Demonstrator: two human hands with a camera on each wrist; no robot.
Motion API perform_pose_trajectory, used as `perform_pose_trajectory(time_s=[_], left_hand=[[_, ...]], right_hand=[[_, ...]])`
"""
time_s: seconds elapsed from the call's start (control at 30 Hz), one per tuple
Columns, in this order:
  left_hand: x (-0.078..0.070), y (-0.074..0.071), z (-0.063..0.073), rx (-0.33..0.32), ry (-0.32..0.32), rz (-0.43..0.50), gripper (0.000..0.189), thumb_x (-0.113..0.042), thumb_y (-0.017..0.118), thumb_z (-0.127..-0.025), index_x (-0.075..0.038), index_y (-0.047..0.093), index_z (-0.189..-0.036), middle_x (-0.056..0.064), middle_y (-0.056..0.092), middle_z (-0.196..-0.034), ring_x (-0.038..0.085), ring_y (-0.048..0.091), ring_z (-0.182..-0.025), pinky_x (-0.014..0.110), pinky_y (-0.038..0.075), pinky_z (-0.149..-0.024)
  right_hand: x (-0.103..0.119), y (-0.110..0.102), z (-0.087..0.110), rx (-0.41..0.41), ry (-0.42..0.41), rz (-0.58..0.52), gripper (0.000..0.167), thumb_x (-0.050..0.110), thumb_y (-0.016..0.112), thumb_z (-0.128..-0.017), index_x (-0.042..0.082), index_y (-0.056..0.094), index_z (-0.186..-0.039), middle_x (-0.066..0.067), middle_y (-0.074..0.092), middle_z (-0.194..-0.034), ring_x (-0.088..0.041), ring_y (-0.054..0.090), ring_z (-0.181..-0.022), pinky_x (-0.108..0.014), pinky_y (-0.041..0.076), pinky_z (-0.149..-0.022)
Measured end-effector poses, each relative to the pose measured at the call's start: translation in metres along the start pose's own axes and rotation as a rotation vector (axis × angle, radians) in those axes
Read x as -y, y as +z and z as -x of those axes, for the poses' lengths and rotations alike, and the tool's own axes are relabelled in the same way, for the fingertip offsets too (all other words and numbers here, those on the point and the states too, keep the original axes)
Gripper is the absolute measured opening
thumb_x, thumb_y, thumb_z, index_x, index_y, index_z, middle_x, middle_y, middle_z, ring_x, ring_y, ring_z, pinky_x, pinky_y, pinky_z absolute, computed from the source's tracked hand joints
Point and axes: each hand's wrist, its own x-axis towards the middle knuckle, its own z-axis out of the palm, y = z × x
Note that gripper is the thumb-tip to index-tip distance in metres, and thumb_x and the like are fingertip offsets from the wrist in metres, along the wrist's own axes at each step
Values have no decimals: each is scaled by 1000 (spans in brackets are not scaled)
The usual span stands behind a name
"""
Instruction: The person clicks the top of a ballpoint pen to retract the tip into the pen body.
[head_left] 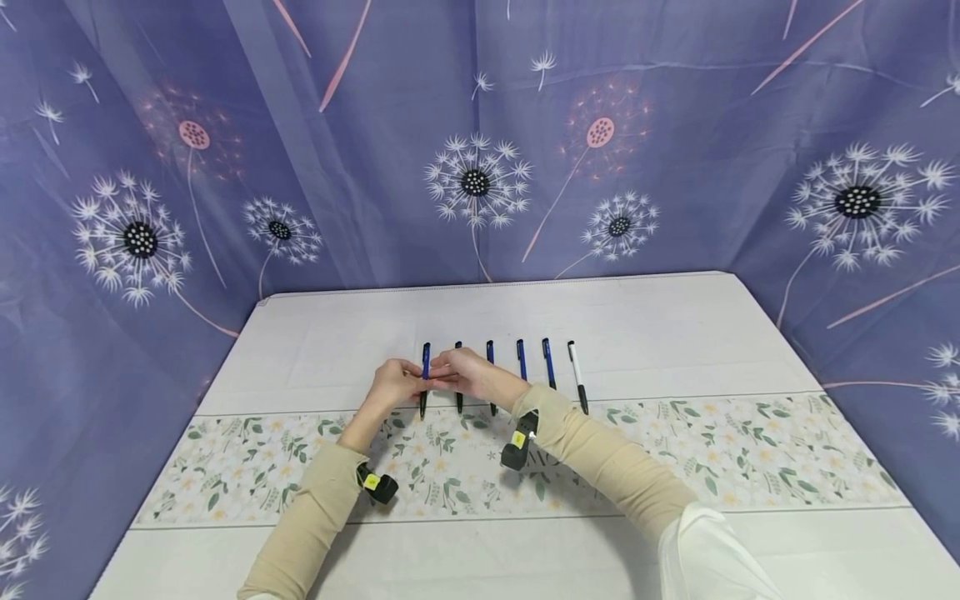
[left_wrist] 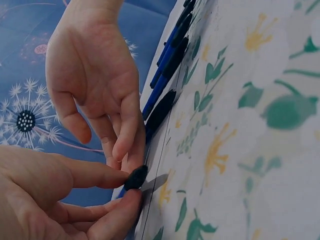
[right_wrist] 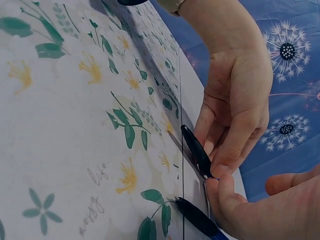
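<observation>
My left hand pinches the leftmost blue pen between thumb and fingers, near its black grip. The pen's tip points toward me. My right hand reaches over the second pen, its fingertips beside the pen that the left hand holds. In the left wrist view the right fingers look relaxed, partly behind that pen. To the right lie more blue pens in a row, then a white pen with a black grip. My right hand hides the middle of the second pen.
The table has a white cover with a floral band across it. Purple dandelion curtains stand behind and at both sides. A black wrist camera hangs from the right sleeve, another from the left.
</observation>
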Motion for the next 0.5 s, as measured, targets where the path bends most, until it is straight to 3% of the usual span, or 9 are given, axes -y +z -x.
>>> perform_pose_trajectory(time_s=[0.5], left_hand=[[0,3,2,-22,16,-37,38,-16,74,-86,7,61,-113,26,66,-106,21,70,-71,32,61,-69]], right_hand=[[-1,-2,0,4,12,4,39,10,42,-101,-7,48,-136,-27,51,-135,-33,54,-123,-33,45,-109]])
